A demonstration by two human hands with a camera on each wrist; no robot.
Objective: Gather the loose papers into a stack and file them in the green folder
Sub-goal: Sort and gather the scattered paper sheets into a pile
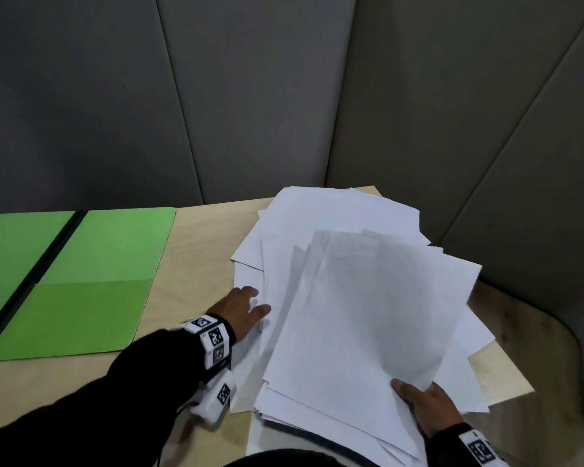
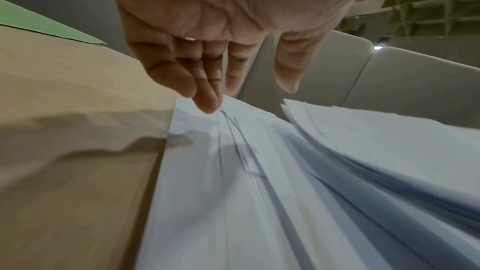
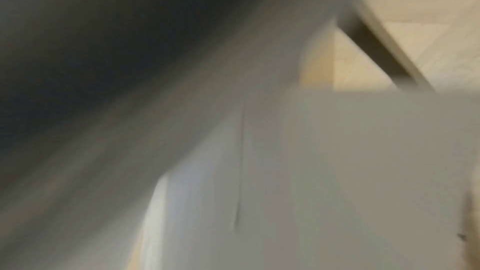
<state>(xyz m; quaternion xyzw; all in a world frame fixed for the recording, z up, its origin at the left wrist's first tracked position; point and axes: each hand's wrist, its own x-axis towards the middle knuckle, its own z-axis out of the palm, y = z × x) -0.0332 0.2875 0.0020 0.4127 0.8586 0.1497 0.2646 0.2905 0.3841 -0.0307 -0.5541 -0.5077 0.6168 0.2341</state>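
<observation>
A loose pile of white papers fans across the right half of the table. My right hand grips the near corner of a lifted bundle of sheets, thumb on top, fingers hidden beneath. My left hand lies at the pile's left edge with straight fingers; in the left wrist view its fingertips touch the sheet edges. The green folder lies open flat at the left, pocket toward me; a corner of the folder also shows in the left wrist view. The right wrist view is a blur of paper.
The light wood table has a bare strip between folder and papers. Grey padded walls close in behind and to the right. Some sheets overhang the table's right edge.
</observation>
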